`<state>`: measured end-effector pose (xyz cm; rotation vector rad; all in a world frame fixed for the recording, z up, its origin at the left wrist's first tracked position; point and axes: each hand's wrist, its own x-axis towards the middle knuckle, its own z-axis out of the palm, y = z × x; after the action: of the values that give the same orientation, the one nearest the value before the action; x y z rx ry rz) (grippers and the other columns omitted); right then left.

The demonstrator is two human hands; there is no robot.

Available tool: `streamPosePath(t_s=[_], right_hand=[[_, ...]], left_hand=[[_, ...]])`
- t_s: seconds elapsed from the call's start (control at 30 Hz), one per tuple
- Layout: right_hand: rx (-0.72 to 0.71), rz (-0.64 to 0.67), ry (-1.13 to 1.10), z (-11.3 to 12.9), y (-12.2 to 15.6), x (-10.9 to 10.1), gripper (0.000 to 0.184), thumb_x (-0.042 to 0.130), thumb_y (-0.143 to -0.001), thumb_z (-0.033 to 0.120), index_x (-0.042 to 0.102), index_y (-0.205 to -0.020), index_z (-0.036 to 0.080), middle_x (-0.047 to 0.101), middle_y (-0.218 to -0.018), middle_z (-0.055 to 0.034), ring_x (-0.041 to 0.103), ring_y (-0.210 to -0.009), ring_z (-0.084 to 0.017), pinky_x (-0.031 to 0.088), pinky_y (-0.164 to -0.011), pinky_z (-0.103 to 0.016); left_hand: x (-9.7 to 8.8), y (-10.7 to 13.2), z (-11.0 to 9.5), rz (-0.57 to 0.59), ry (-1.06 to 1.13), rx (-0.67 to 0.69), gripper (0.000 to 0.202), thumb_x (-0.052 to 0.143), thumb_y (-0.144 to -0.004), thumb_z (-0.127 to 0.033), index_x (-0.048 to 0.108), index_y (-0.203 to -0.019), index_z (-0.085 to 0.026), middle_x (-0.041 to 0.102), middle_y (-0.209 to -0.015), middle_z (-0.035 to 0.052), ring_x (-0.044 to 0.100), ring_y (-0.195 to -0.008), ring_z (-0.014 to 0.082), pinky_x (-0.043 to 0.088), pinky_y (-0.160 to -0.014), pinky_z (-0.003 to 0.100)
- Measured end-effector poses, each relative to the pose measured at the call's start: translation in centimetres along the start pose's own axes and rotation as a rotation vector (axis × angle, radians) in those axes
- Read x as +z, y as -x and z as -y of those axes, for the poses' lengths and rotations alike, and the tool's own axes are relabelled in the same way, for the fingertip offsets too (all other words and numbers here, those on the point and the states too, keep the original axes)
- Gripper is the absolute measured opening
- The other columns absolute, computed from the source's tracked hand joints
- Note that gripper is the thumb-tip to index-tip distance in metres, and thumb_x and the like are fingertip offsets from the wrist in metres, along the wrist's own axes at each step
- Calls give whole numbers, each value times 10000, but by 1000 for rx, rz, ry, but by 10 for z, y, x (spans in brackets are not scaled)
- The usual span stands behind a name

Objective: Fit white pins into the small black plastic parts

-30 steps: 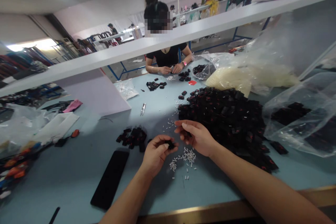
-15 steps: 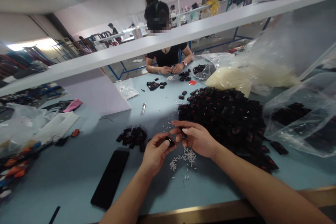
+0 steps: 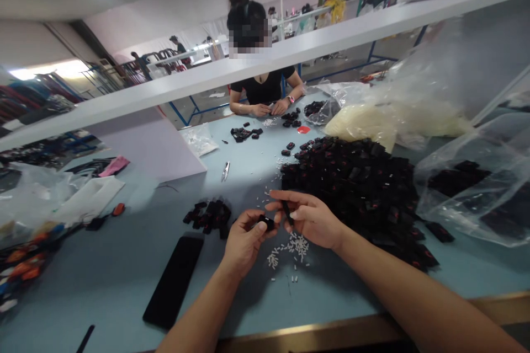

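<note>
- I see the left grip [image 3: 244,240] pinching a small black piece [image 3: 267,223] between thumb and fingers, a pale fleck showing on its top.
- The right grip [image 3: 314,219] has a slim dark piece [image 3: 286,212] held between thumb and fingers, its forefinger reaching out above the left grip's fingertips; from here I can't tell whether the two grips touch.
- Just below the right grip, on the blue tabletop [image 3: 111,265], lies a loose scatter of little white bits [image 3: 298,245].
- A big heap of black pieces [image 3: 356,182] with reddish marks rises beside and beyond the right grip.
- Left of the left grip sits a smaller black cluster [image 3: 211,215], with a flat black slab [image 3: 174,281] nearer the tabletop's edge.
- Beyond the left grip, a pair of metal snips [image 3: 226,171] lies apart from everything.
- Well to the right of the right grip, a clear plastic bag [image 3: 476,187] shows more dark pieces inside.
- Far beyond both grips, a co-worker [image 3: 263,90] in black sits with hands together over the tabletop.
</note>
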<state>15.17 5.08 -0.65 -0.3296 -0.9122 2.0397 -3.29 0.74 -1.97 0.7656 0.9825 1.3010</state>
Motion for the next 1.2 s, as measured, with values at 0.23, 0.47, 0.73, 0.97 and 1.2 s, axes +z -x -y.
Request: streamPosePath(t_s=[0.23, 0.47, 0.73, 0.97, 1.2], right_hand=[[14, -30, 31, 0, 0, 2, 458, 665, -722, 140, 646, -1175, 206, 684, -1085, -99, 638, -823, -160, 453, -581, -241], [-4, -185, 323, -4, -2, 3, 400, 584, -881, 477, 667, -1126, 171, 661, -706, -28, 572, -591, -108, 422, -539, -237], [-70, -133, 532, -8, -5, 4, 261, 655, -824, 413, 688, -907, 167, 661, -681, -16, 601, -611, -137, 473, -559, -270], [-64, -183, 538, -7, -5, 7, 217, 642, -814, 390, 650, -832, 174, 639, -652, -9, 610, -594, -150, 503, -561, -295], [-60, -204, 599, -5, -4, 10, 175, 621, -816, 360, 633, -804, 186, 631, -646, -8, 611, -584, -159, 513, -561, -305]], left_hand=[[0, 1, 0, 24, -15, 4, 288, 823, -658, -253, 651, -870, -161, 692, -837, 29, 686, -760, 175, 569, -706, 320], [2, 1, -1, 32, -39, 3, 259, 807, -670, -227, 650, -869, -170, 702, -794, 15, 697, -764, 190, 563, -716, 323], [0, 1, 1, 73, -78, 9, 241, 790, -694, -241, 664, -884, -163, 733, -886, 57, 689, -828, 205, 560, -730, 327], [-2, 0, 4, 69, -76, 5, 259, 799, -686, -240, 664, -895, -166, 735, -894, 57, 686, -829, 205, 560, -751, 350], [-1, 2, 3, 75, -96, 0, 248, 793, -691, -246, 666, -889, -170, 736, -882, 54, 701, -788, 206, 558, -734, 341]])
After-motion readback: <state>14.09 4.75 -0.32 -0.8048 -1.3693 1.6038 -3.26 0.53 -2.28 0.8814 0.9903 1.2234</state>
